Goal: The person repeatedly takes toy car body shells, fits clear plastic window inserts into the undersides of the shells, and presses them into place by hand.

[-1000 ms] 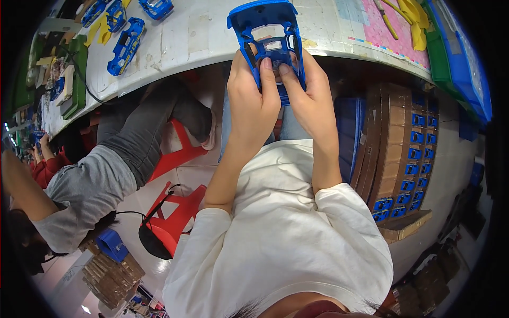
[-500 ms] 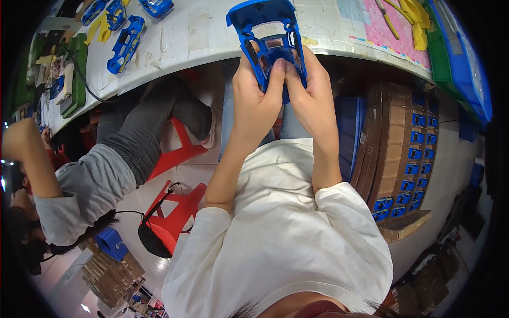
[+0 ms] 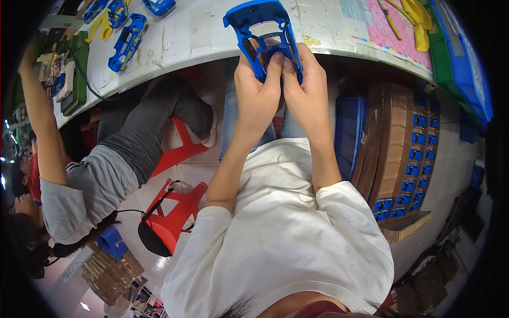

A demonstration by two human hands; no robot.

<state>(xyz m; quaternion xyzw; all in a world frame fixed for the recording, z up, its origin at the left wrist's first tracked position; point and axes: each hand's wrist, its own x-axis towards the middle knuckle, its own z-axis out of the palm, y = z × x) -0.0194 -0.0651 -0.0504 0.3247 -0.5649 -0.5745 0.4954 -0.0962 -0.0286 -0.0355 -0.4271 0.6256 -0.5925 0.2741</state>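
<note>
Over the table's front edge I hold a blue plastic toy car body shell point(image 3: 257, 14) with both hands, its open frame and window gaps facing me. My left hand point(image 3: 255, 90) grips its left side, fingers behind the shell. On the right side my right hand point(image 3: 306, 87) grips it the same way. Both thumbs press close together on the near part of the shell. What lies under the thumbs is hidden.
Several blue car shells point(image 3: 128, 42) and yellow strips lie on the white table point(image 3: 196, 32) at left. Far right are yellow-handled cutters point(image 3: 391, 20) and blue and green bins point(image 3: 457, 63). A carton of blue shells point(image 3: 398, 159) stands right of my legs. A co-worker point(image 3: 101, 175) sits left.
The shell has tipped slightly and shifted a little left and up in my hands, with both thumbs still on it. The co-worker's arm has stretched out toward the table.
</note>
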